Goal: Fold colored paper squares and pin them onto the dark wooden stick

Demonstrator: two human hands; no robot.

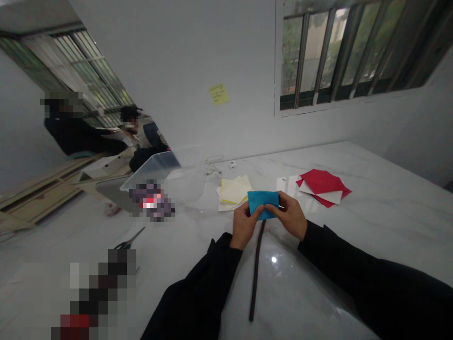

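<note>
Between my two hands is a small blue piece of paper (264, 200), held up above the table and roughly rectangular; it looks folded. My left hand (244, 224) pinches its lower left part, thumb in front and fingers behind. At its right side my right hand (292, 215) does the same, and the two thumbs nearly meet at the lower middle. A dark, thin strip (257, 274) runs from under the paper toward me. Behind my left hand lies a stack of pale yellow paper (234, 190). Red and white paper sheets (322, 184) are piled farther right.
A clear plastic bin (159, 165) stands at the back left of the marble-patterned table (382, 226). Scissors (129, 241) lie at left. A small white object (232, 165) and a thin cord sit near the wall. Two people (85, 132) sit beyond the wall's edge.
</note>
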